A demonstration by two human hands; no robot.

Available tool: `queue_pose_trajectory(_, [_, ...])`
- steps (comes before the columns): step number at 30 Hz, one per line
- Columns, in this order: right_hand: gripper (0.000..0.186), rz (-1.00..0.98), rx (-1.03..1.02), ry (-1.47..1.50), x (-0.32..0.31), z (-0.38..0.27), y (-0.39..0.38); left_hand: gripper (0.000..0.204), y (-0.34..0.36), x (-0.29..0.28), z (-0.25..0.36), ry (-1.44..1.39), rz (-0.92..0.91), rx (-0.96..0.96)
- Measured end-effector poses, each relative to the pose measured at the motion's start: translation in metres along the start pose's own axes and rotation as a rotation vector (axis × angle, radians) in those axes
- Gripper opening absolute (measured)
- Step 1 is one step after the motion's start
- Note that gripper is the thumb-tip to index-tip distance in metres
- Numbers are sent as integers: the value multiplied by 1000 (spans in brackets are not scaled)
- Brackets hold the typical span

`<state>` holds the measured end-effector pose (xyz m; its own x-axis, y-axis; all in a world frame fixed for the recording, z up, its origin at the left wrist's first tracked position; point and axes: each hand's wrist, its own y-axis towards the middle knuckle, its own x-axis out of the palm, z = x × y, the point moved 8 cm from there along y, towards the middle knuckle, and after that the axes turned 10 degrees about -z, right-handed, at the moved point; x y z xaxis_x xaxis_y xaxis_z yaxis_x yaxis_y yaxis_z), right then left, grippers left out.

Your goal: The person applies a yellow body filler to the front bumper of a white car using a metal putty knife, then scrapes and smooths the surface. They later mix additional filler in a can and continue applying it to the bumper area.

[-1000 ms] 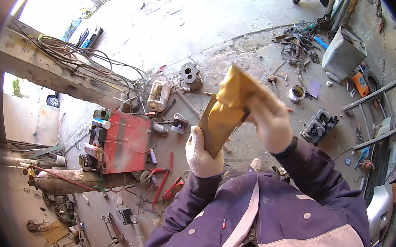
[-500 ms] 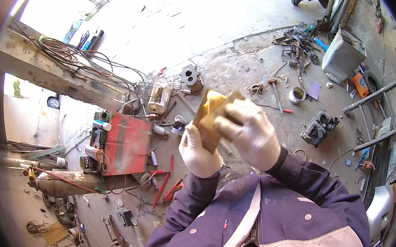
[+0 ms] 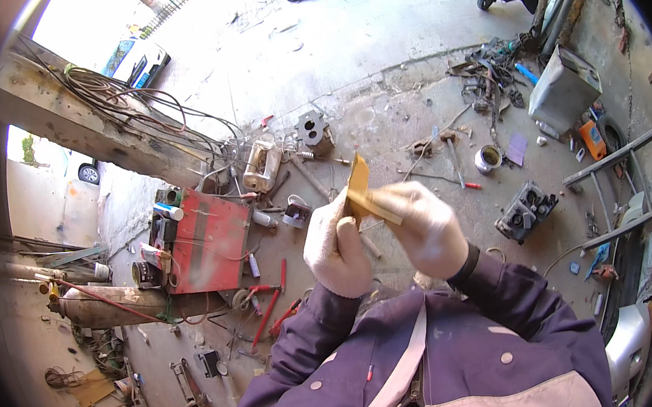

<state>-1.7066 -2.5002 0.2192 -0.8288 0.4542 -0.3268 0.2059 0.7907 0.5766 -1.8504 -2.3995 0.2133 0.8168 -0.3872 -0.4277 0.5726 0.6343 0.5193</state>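
Both of my hands wear pale work gloves and meet in front of my chest. A tan-yellow sheet, like sandpaper (image 3: 361,188), is folded small between them. My left hand (image 3: 336,248) pinches its lower left part, and my right hand (image 3: 426,227) grips the folded edge from the right. The sheet's upper corner sticks up above my fingers. My purple and grey jacket fills the lower view.
On the concrete floor below stand a red welding machine (image 3: 208,246) with cables at left, red-handled tools (image 3: 273,303), a metal engine part (image 3: 312,129), a small tin (image 3: 487,158), a dark engine block (image 3: 527,211) and a grey case (image 3: 562,90) at right. A gas cylinder (image 3: 108,307) lies at left.
The sheet was held up wide and open. It has been folded down into a small piece, and both hands have drawn closer together around it.
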Motion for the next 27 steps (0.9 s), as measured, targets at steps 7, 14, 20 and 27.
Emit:
queue_pose_trajectory(7, [34,-214,-35,65,4,9,-8,46,0,-7,-36,-487,236,-250])
queue_pose_trajectory(14, [39,341,346,692,-47,49,-9,44,-27,30,-60,-651,-116,-454])
queue_pose_trajectory(20, [42,-37,176,-26,-20,20,0,45,-34,48,-75,-1480,87,-663])
queue_pose_trajectory(27, [40,102,-97,-422,-35,-11,16,44,-21,28,-70,-1000,39,-531])
